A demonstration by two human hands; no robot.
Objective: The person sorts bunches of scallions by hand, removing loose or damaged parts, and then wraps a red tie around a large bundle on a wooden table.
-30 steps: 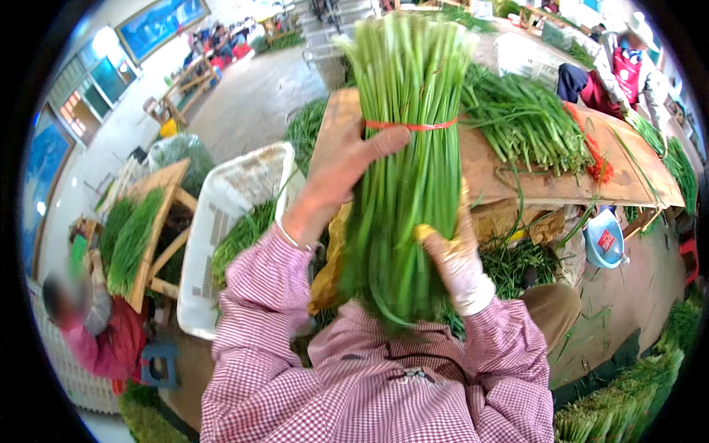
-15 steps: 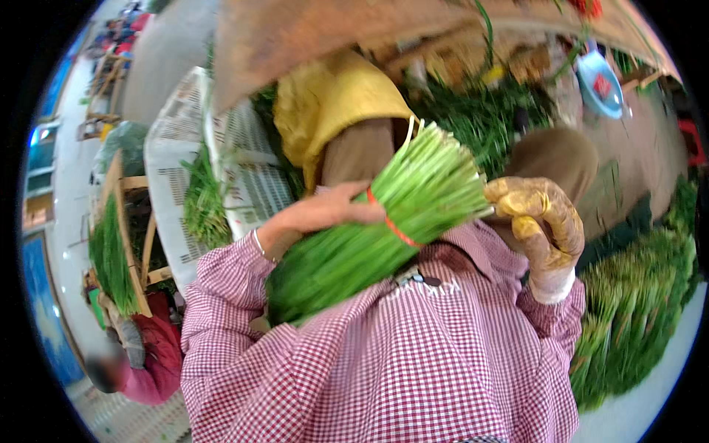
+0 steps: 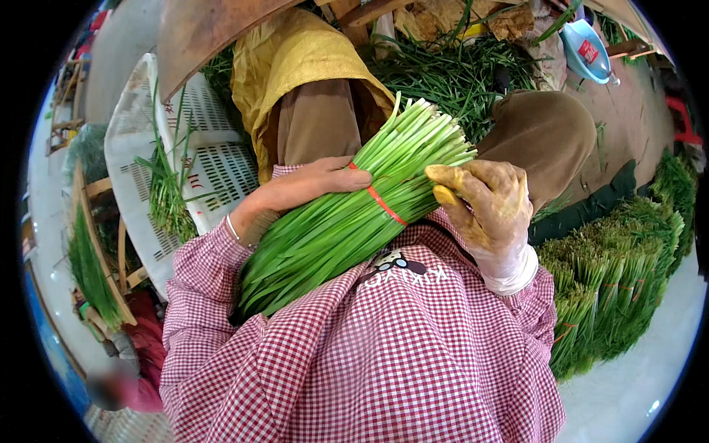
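Observation:
A thick bunch of garlic chives (image 3: 332,221) lies slantwise across my lap, its pale cut ends up and to the right, its green leaves down to the left. One red band (image 3: 385,204) circles it near the middle. My left hand (image 3: 314,184), bare with a bracelet at the wrist, is closed around the bunch beside the band, its thumb on top. On the other side, my right hand (image 3: 487,196) wears a stained yellowish glove. Its fingers are bent, with thumb and forefinger tips close together at the bunch's edge below the cut ends. Whatever they pinch is hidden.
A white slatted plastic basket (image 3: 140,140) with loose chives stands at left, beside a yellow sack (image 3: 295,52). Banded bunches (image 3: 613,280) are stacked at right. Loose greens (image 3: 458,74) lie ahead, near a light-blue basin (image 3: 586,52). A person in red (image 3: 144,354) sits at lower left.
My right hand has moved left and down from beyond the cut ends to the bunch's right edge. My left hand still holds the bunch. The whole view has shifted slightly.

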